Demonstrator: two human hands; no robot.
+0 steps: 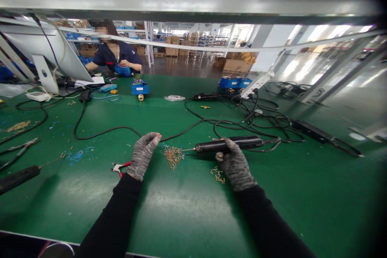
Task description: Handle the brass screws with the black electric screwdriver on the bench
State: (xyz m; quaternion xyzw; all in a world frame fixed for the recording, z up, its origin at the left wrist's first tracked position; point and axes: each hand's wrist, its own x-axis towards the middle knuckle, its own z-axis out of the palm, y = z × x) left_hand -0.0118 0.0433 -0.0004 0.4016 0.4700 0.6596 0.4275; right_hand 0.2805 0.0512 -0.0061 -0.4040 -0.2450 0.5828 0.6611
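My right hand, in a grey knitted glove with bare fingertips, grips a black electric screwdriver lying nearly level. Its thin bit points left, with the tip at a pile of small brass-coloured screws. A smaller group of screws lies just left of my right wrist. My left hand, gloved alike, is closed with thumb and fingertips together, left of the pile; anything between them is too small to make out. Red-handled cutters lie beside my left wrist, partly hidden behind it.
Blue valve-like units stand farther back, more near a power strip. Black cables loop across the green table. Another screwdriver and pliers are at left. A co-worker handles a blue unit opposite.
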